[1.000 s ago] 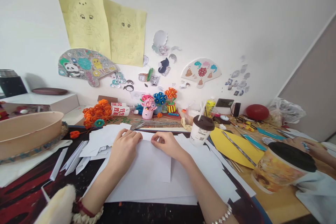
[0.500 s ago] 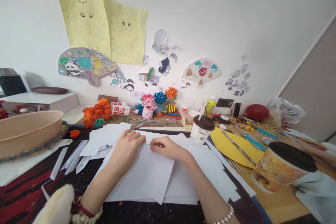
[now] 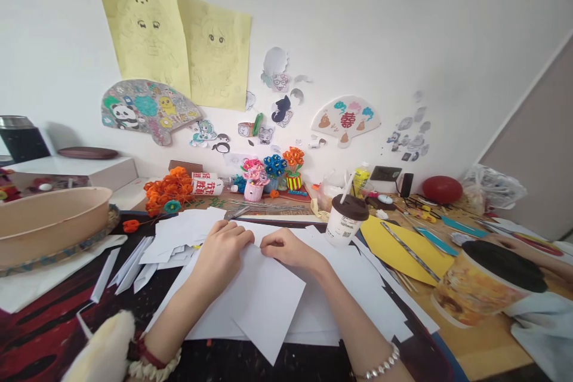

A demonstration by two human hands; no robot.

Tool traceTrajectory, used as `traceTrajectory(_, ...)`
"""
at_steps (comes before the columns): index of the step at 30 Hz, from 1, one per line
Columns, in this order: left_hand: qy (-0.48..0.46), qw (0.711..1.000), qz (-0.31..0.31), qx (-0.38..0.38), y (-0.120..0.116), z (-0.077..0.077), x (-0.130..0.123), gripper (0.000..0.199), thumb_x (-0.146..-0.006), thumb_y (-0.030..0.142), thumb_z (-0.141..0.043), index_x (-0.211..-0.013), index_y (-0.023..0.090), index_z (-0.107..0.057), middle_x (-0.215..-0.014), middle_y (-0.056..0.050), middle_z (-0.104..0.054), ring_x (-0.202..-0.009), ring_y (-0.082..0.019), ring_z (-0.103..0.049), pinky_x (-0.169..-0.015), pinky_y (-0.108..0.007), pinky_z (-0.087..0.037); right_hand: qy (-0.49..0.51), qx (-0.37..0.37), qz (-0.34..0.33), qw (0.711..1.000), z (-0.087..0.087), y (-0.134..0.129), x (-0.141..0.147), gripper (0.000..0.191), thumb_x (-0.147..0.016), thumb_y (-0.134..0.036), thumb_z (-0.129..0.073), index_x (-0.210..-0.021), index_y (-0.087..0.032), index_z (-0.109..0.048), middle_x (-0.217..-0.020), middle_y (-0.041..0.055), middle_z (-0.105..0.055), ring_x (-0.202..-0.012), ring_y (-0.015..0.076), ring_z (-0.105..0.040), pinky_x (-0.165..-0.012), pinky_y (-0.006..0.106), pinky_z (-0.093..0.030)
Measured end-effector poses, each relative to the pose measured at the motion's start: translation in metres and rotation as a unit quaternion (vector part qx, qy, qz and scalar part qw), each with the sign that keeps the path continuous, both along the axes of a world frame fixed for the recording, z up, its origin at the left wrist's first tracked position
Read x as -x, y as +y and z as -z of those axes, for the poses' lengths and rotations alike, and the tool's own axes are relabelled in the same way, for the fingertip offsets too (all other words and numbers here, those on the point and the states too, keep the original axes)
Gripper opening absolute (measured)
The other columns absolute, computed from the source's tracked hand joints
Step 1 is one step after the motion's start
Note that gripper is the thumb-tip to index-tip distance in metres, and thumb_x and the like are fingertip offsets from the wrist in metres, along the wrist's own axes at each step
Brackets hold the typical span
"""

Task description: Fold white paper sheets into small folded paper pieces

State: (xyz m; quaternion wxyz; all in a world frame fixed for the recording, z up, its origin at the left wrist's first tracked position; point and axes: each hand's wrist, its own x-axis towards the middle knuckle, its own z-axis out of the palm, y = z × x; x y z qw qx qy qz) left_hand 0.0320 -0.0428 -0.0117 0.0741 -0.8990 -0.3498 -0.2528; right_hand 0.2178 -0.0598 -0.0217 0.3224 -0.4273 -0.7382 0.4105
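A white sheet of paper [image 3: 268,301] lies turned at an angle, one corner pointing toward me, over a larger spread of white paper [image 3: 340,298]. At its far end my left hand [image 3: 226,250] grips the edge with bent fingers. Close beside it, my right hand [image 3: 286,248] pinches the same sheet between thumb and curled fingers. The far part of the sheet is hidden beneath my hands. Left of my left hand lies a pile of cut white paper pieces [image 3: 176,242], with folded paper strips [image 3: 132,265] next to it.
A white cup with a dark lid [image 3: 344,221] stands right of my hands. Farther right are yellow card [image 3: 398,248], a large patterned cup [image 3: 474,292] and another person's hand [image 3: 514,245]. A beige basin [image 3: 49,215] sits left; orange craft flowers [image 3: 168,191] lie behind the paper.
The sheet has turned, its near corner swinging toward me and its right corner moving outward. Both hands stay at its far end, now slightly closer together.
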Motion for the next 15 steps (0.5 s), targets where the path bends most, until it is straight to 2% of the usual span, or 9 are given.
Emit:
traceTrajectory(7, -0.011, 1.000, -0.020, 0.001, -0.0007, -0.0062, 0.0050, 0.031, -0.075, -0.001, -0.038, -0.073, 0.018, -0.062, -0.069, -0.003, -0.064, -0.069, -0.017, -0.054, -0.074, -0.034, -0.034, 0.010, -0.013, 0.012, 1.000, 0.0096, 0.0061, -0.0051, 0.013, -0.069, -0.014, -0.046, -0.058, -0.015, -0.053, -0.056, -0.0040, -0.039, -0.055, 0.0089, -0.033, -0.049, 0.022, -0.024)
traceTrajectory(15, -0.012, 0.999, -0.030, -0.008, 0.0003, -0.0071, 0.0069, 0.031, -0.074, -0.001, -0.038, -0.072, 0.019, -0.062, -0.068, -0.003, -0.065, -0.069, -0.018, -0.054, -0.074, -0.035, -0.034, 0.001, -0.018, 0.015, 1.000, 0.0090, 0.0072, -0.0057, 0.012, -0.068, -0.013, -0.047, -0.058, -0.015, -0.053, -0.055, -0.0036, -0.040, -0.054, 0.0087, -0.034, -0.048, 0.021, -0.025)
